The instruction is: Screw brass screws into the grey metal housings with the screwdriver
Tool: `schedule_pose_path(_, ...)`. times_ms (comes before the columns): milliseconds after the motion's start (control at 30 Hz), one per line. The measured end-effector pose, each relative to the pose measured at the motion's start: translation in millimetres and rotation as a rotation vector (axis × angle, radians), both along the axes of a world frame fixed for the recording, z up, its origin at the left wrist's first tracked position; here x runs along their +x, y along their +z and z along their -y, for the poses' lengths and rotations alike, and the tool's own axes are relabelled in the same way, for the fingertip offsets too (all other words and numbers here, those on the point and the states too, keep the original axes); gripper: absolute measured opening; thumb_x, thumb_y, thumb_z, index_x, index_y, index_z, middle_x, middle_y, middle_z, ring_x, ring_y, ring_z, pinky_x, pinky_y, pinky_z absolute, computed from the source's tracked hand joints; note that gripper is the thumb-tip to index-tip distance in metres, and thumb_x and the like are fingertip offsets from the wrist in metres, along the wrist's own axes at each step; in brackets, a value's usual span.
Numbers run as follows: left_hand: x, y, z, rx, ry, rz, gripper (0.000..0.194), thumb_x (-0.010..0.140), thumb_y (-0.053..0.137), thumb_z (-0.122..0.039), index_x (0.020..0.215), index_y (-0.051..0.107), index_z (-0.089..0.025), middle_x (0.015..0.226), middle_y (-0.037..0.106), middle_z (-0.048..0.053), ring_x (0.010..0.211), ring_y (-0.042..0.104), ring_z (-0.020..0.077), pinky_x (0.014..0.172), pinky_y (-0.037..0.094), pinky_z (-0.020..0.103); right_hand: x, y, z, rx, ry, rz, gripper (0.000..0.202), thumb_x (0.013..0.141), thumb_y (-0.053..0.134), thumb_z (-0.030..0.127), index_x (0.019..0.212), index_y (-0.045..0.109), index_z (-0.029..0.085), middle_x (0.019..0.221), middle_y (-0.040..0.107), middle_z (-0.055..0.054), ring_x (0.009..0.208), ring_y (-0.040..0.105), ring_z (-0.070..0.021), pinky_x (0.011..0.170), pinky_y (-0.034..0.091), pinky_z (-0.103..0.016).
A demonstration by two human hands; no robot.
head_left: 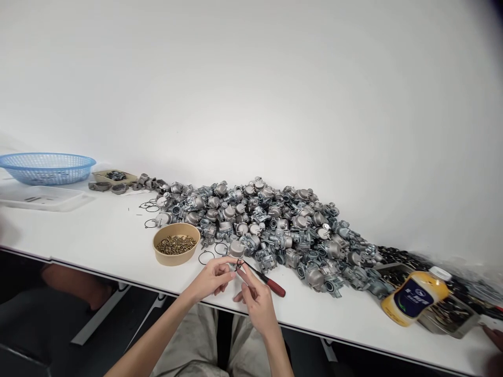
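Observation:
My left hand and my right hand meet over the table's front edge, fingertips closed together around a small dark piece too small to name. Right behind the fingertips a grey metal carburetor shows its rounded bowl; whether the fingers touch it I cannot tell. A screwdriver with a red and black handle lies just right of my right hand. Left of the carburetor, a thin black rubber ring rests on the white table.
A large heap of carburetors spreads along the wall. An oval tub of brass screws stands to the left. Farther left are a blue basket and a white tray. A yellow bottle leans by a metal tray; another person's hand is beyond.

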State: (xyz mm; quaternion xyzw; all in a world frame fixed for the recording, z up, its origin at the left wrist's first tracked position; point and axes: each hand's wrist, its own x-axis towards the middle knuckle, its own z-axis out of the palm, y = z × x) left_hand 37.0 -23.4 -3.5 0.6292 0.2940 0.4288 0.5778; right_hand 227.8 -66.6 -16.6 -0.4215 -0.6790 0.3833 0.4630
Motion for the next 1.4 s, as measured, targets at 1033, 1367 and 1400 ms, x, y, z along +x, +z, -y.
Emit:
schedule_pose_path(1033,2.9,-3.0,-4.0,0.022,-0.035,0.000,0.043,0.091,0.060,-0.049,0.075,0.066,-0.010,0.048,0.042,-0.005,0.040,0.034,0.0063,0.038,0.028,0.018,6.5,3.1,3.5,0.112,0.036,0.190,0.058,0.084,0.043,0.008,0.137,0.061,0.023,0.092,0.074,-0.003,0.053,0.036,-0.0088,0.051,0.033,-0.021)
schedule_pose_path(1367,-0.1,-2.0,-4.6,-0.091,-0.114,0.098,0.052,0.090,0.058,-0.057,0.061,0.050,-0.014,0.051,0.035,-0.006,0.044,0.021,0.0053,0.044,0.014,0.022,9.5,2.8,0.9,0.163,0.083,0.117,0.055,0.089,0.038,0.012,0.140,0.058,0.020,0.087,0.069,-0.002,0.060,0.045,-0.0107,0.062,0.041,-0.023)
schedule_pose_path(1400,-0.2,-3.0,-5.0,-0.102,-0.108,0.102,0.053,0.090,0.057,-0.058,0.061,0.050,-0.014,0.050,0.035,-0.006,0.044,0.020,0.0053,0.044,0.014,0.023,9.1,3.6,1.3,0.161,0.091,0.102,0.055,0.089,0.038,0.012,0.139,0.059,0.020,0.087,0.069,-0.002,0.064,0.051,-0.0119,0.066,0.044,-0.024)
